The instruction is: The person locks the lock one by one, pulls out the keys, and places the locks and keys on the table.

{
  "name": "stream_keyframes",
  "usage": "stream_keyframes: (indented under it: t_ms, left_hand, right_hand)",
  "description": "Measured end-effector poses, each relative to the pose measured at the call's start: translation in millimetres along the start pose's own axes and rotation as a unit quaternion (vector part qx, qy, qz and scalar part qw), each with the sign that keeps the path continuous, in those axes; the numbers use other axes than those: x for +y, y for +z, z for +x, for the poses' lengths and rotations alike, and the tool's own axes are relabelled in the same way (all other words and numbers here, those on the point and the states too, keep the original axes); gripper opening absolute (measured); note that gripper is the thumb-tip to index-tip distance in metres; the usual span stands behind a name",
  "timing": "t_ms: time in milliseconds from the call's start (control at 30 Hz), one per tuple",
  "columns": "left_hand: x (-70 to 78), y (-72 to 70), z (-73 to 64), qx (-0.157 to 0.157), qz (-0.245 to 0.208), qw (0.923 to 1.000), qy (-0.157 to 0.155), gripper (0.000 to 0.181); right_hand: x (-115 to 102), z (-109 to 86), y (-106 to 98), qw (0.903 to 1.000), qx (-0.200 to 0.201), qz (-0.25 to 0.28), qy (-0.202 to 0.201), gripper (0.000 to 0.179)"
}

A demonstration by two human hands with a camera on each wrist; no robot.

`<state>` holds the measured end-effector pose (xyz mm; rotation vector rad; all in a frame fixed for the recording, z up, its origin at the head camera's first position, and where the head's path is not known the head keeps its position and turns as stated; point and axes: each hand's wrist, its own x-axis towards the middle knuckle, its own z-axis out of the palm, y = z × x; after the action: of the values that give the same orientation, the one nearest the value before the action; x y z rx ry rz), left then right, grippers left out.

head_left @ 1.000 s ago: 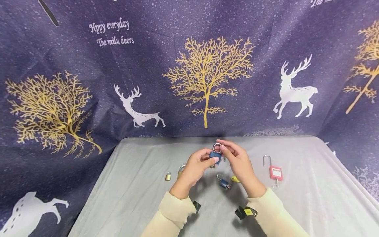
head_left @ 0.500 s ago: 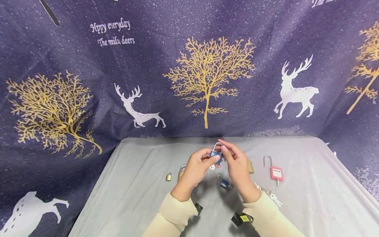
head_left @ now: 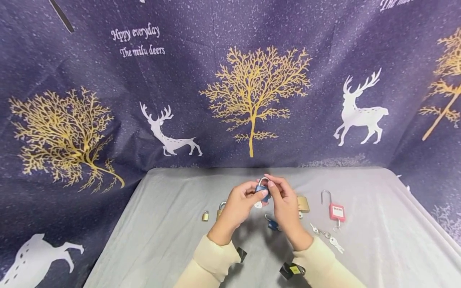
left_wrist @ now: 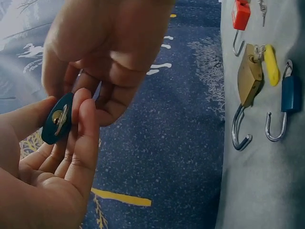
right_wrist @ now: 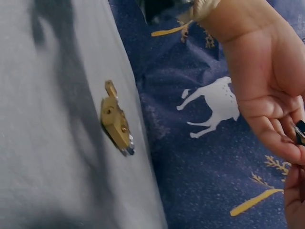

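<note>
A blue padlock [head_left: 261, 189] is held up over the table, its metal shackle uppermost. My left hand [head_left: 237, 206] grips its body between thumb and fingers. At the top, my right hand [head_left: 286, 204] pinches the shackle with thumb and fingertips. In the left wrist view, the padlock's underside [left_wrist: 58, 119] faces the camera with a key [left_wrist: 62, 120] standing in the keyhole. A white round tag or key head [head_left: 258, 204] shows just below the lock in the head view. Only a dark sliver of the padlock [right_wrist: 300, 132] appears at the right wrist view's edge.
On the grey-covered table [head_left: 162, 240], a second blue padlock [head_left: 272, 224] lies below my hands. To the right are a brass padlock [head_left: 303, 204], a red padlock [head_left: 337, 212] and a bunch of keys [head_left: 327, 235]. Two more brass padlocks, one small [head_left: 205, 216], stand left.
My right wrist has shifted left and slightly down, uncovering the brass padlock and the keys while covering the yellow item. Both hands keep their hold on the blue padlock, which sits slightly lower.
</note>
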<state>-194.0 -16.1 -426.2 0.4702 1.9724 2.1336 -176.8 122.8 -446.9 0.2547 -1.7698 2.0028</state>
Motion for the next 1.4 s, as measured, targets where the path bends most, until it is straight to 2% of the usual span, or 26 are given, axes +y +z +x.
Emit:
stream_keyframes:
  t_ms: [233,367,600,733,833,967,1167,1400]
  left_hand:
    - [0.7,-2.3,1.4,0.002,0.007,0.9999,-0.010,0.026]
    - [-0.8,-4.9,2.2,0.014,0.025,0.9996,-0.007,0.025]
    - [-4.3,-9.7,3.9,0.048,0.031,0.9983,-0.011,0.024]
    - [-8.1,-12.3,6.0,0.080,0.034,0.9961,-0.018,0.025]
    - [-8.2,-13.1,7.3,0.100,0.013,0.9947,-0.023,0.025]
    - [-5.9,-13.2,8.3,0.110,-0.024,0.9935,-0.018,0.022]
    - [-3.9,-12.8,9.0,0.127,-0.054,0.9904,-0.012,0.021]
    - [-6.1,-12.6,9.9,0.138,-0.091,0.9861,-0.019,0.016]
  right_hand:
    - [-5,4.8,-8,0.9980,-0.050,-0.039,-0.005,0.029]
    - [-5,5.1,-10,0.9951,-0.085,-0.050,-0.011,0.034]
    - [-7,5.8,-11,0.9895,-0.105,-0.100,-0.003,0.050]
    - [-5,7.1,-12,0.9862,-0.110,-0.124,0.007,0.053]
    - [-3,7.3,-11,0.9852,-0.110,-0.130,0.021,0.046]
    - [-1,6.6,-9,0.9836,-0.105,-0.143,0.033,0.030]
    - [2,5.0,-8,0.9798,-0.114,-0.163,0.017,0.019]
    - [1,2.5,-6,0.9841,-0.151,-0.093,-0.006,0.013]
